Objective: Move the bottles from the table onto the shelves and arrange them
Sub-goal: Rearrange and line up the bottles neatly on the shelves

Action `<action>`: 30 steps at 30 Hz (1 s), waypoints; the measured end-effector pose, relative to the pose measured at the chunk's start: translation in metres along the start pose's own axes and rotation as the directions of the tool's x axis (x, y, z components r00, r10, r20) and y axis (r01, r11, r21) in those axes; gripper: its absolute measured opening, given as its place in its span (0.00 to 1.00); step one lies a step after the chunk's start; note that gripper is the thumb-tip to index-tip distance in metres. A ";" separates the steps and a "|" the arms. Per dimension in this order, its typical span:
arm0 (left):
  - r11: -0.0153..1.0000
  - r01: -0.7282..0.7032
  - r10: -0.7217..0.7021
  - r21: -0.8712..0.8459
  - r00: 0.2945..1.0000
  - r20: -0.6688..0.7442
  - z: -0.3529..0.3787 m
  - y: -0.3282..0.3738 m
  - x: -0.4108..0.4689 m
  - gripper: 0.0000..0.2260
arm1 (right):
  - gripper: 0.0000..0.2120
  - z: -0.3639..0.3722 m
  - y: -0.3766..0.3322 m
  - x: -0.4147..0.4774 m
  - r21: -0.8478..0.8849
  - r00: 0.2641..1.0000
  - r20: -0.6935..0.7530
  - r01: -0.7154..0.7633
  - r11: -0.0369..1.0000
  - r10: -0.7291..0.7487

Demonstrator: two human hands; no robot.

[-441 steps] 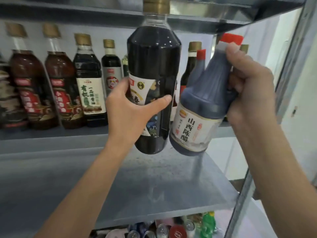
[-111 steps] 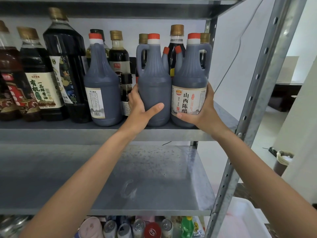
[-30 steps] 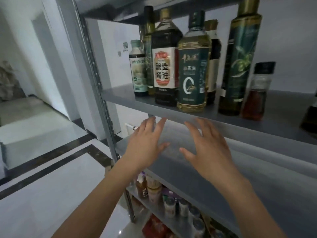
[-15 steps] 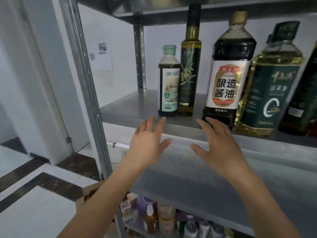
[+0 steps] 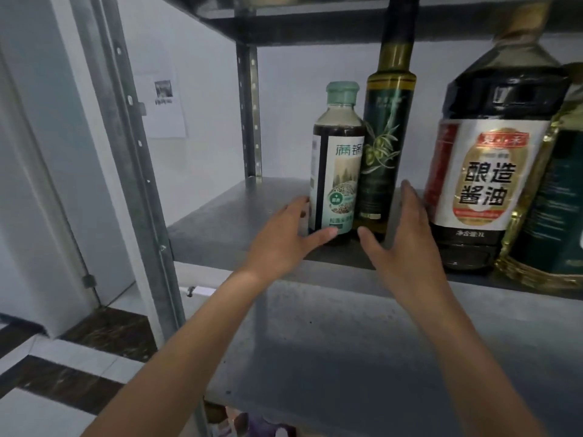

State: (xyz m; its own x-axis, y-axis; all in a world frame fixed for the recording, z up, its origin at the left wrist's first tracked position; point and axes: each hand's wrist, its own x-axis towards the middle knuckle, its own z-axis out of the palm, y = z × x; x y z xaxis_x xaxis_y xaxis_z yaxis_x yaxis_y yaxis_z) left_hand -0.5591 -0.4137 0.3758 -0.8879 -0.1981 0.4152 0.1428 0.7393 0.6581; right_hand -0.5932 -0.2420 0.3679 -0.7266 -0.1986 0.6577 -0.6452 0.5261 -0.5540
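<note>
Two bottles stand side by side on the grey metal shelf (image 5: 227, 212): a short one with a pale green cap (image 5: 336, 171) and a tall dark green olive oil bottle (image 5: 383, 143). My left hand (image 5: 284, 238) reaches in with straight fingers, fingertips and thumb at the base of the green-capped bottle. My right hand (image 5: 400, 241) is open just right of the olive oil bottle, thumb near its base. Neither hand grips anything.
A big soy sauce bottle with a white and red label (image 5: 485, 171) stands to the right, then a yellow oil jug (image 5: 555, 197). The perforated metal upright (image 5: 138, 171) frames the left side. A lower shelf (image 5: 331, 348) lies beneath my arms.
Both hands have moved up and forward from the shelf's front edge to either side of the two left bottles. The view has closed in on them.
</note>
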 end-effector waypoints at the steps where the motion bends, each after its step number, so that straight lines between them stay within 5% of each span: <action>1: 0.998 -0.011 0.012 -0.066 1.000 0.018 -0.001 0.000 0.007 0.28 | 0.42 0.005 0.003 0.004 0.025 1.000 0.003 -0.030 0.999 0.030; 5: 0.961 -0.022 0.038 -0.276 0.998 0.054 0.005 -0.005 0.026 0.34 | 0.44 0.016 0.013 0.020 0.176 0.989 0.061 -0.145 0.974 0.136; 10: 0.966 -0.111 0.141 -0.232 0.983 0.116 -0.002 -0.015 0.047 0.32 | 0.38 0.017 0.020 0.036 0.341 0.953 0.157 -0.300 0.891 0.260; 17: 0.931 -0.111 0.217 -0.347 0.934 0.284 -0.025 -0.033 0.062 0.27 | 0.30 0.027 0.012 0.042 0.252 0.928 0.090 -0.374 0.893 0.363; 30: 0.832 -0.009 0.210 -0.554 0.930 0.302 -0.031 -0.055 0.060 0.23 | 0.31 0.035 -0.010 0.036 0.350 0.904 0.134 -0.425 0.834 0.405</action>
State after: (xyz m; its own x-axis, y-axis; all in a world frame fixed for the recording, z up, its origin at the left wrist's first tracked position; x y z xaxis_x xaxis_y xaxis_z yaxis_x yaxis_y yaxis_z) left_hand -0.6071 -0.4861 0.3843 -0.9276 0.1658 0.3349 0.3687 0.2606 0.8923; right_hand -0.6215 -0.2834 0.3791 -0.9501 -0.0777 0.3021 -0.3119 0.2338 -0.9209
